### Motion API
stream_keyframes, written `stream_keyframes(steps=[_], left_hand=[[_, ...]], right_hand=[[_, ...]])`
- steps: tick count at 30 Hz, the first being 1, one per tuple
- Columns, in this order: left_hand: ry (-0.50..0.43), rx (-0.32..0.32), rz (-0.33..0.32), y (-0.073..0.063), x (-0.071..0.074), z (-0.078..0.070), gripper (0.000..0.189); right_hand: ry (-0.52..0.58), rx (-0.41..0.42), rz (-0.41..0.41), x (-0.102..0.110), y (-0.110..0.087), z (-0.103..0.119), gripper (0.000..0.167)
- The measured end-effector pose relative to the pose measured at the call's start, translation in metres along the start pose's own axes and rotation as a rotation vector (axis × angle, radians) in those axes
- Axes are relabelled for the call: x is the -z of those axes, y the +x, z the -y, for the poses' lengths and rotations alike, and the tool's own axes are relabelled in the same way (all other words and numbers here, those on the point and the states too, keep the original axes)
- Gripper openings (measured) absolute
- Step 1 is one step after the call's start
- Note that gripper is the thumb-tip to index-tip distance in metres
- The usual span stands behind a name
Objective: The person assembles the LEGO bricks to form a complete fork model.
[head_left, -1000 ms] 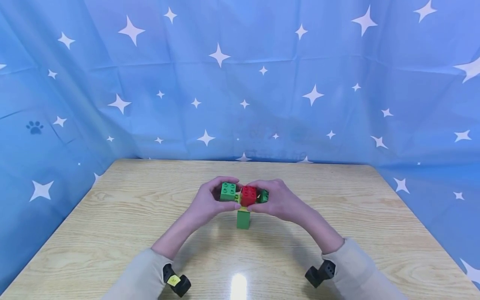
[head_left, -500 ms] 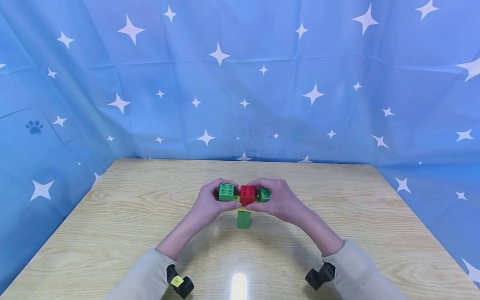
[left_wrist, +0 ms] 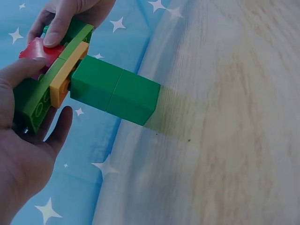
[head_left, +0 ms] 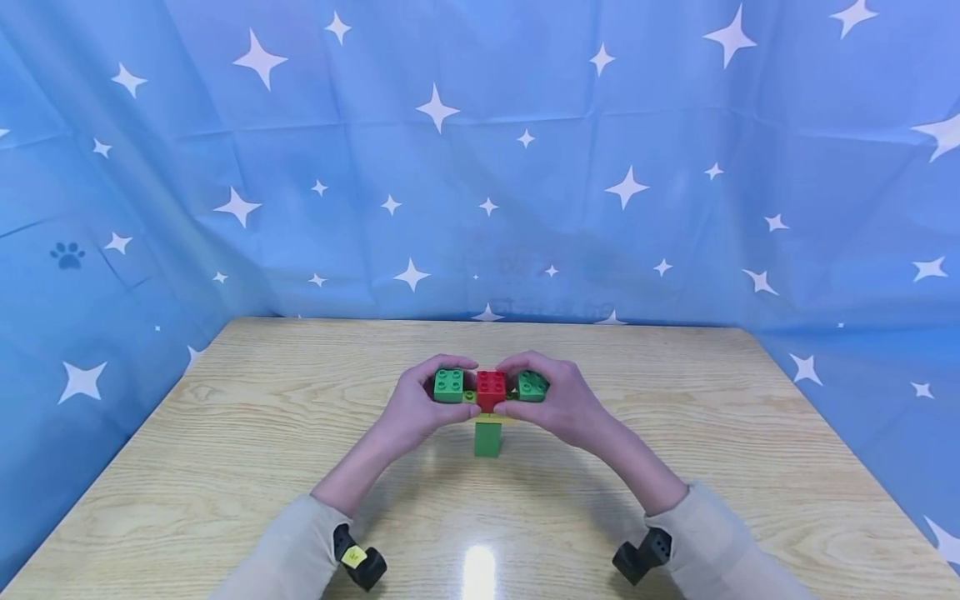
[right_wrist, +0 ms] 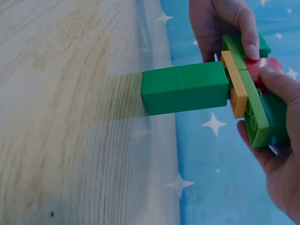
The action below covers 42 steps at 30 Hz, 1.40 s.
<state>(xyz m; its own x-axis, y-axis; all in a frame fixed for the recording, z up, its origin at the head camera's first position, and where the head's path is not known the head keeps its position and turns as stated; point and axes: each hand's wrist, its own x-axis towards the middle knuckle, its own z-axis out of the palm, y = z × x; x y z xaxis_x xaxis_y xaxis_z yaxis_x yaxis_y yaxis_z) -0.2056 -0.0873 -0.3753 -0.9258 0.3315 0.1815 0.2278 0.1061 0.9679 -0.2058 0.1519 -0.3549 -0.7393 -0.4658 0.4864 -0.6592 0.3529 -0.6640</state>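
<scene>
A T-shaped build of toy building bricks stands upright on the table between my hands. Its stem is two stacked green bricks (left_wrist: pixel 115 89), capped by a yellow-orange plate (left_wrist: pixel 67 77). Across that lie two lime-green plates (right_wrist: pixel 255 108), end to end. A red brick (head_left: pixel 491 385) sits over their middle, with a green brick (head_left: pixel 448 385) at the left end and another green brick (head_left: pixel 531 385), sloped, at the right. My left hand (head_left: pixel 412 412) grips the left arm of the build, and my right hand (head_left: pixel 570 408) grips the right arm. Both thumbs press at the red brick's near side.
The wooden table (head_left: pixel 262 417) extends around the build on all sides. Behind it hangs a blue curtain (head_left: pixel 480 208) with white stars. A black wrist camera (head_left: pixel 360 558) is strapped on the left sleeve, another wrist camera (head_left: pixel 641 552) on the right.
The top pieces have shifted slightly left between my hands. The right-end green brick, earlier tilted and mostly behind my fingers, now shows its studs upward. The green stem has stayed in place.
</scene>
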Motion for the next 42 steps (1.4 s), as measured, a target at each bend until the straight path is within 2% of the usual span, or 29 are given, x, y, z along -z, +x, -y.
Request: stream_keyframes(steps=[7, 14, 20, 28, 42], left_hand=[[0.005, -0.042, 0.036, 0.0032, 0.0003, -0.0031, 0.051], [-0.020, -0.030, 0.034, 0.0056, 0.0010, -0.0016, 0.044], [-0.049, -0.027, 0.047, 0.0068, -0.0006, 0.0001, 0.044], [-0.033, -0.001, 0.064, 0.0056, 0.0007, 0.0030, 0.042], [-0.015, 0.014, 0.070, 0.0054, 0.0010, 0.0025, 0.041]], right_hand=[[-0.013, 0.012, 0.012, 0.0013, 0.0017, -0.0004, 0.040], [0.014, -0.004, 0.017, -0.0008, 0.0011, -0.0027, 0.038], [0.005, -0.016, -0.013, -0.0030, -0.0016, -0.0050, 0.038], [-0.015, -0.006, -0.024, -0.0057, -0.0036, -0.0059, 0.037], [0.039, -0.029, -0.002, -0.0060, -0.0050, -0.0077, 0.035]])
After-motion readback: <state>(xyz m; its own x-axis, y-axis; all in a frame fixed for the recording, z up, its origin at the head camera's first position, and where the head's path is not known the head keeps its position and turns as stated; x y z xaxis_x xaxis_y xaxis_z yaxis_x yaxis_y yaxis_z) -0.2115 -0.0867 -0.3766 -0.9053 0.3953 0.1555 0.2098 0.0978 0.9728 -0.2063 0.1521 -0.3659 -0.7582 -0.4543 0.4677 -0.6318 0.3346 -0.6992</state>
